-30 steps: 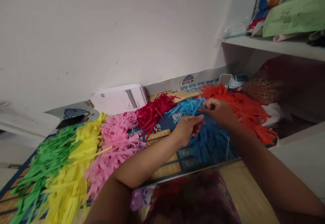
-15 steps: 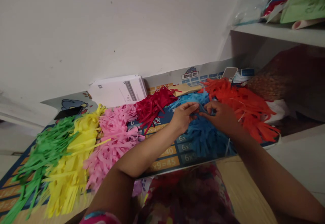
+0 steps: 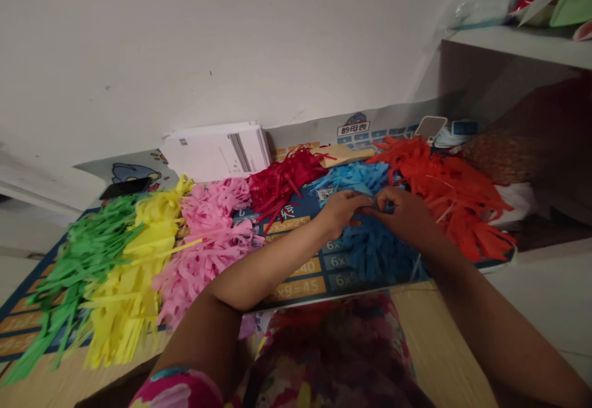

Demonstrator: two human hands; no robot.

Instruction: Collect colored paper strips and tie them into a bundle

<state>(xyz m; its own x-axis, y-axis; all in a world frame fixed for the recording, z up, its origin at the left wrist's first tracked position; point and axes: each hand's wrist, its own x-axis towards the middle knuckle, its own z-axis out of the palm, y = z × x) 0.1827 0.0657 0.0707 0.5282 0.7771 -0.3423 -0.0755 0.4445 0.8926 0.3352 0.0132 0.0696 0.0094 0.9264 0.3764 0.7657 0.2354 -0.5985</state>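
Both hands meet over a pile of blue fringed strips (image 3: 370, 257), which look like paper or thin cloth. My left hand (image 3: 345, 211) pinches a narrow blue strip between thumb and fingers. Close against it, my right hand (image 3: 401, 212) has its fingers closed on the same blue strip; most of it is hidden by the fingers. Lighter blue strips (image 3: 354, 175) lie just behind the hands. A bunch of orange-red fringe (image 3: 444, 192) spreads to the right of my right hand, and dark red fringe (image 3: 287, 180) lies beyond my left forearm.
Pink (image 3: 210, 241), yellow (image 3: 148, 260) and green fringes (image 3: 92, 254) cover the left of the printed mat (image 3: 296, 288). A white box-like stack (image 3: 208, 155) leans by the wall. A shelf (image 3: 518, 44) overhangs the right; a black flat object (image 3: 124, 188) sits at the back left.
My hands have drawn slightly closer together and turned, so less of the blue strip shows between them. The view has shifted a little.
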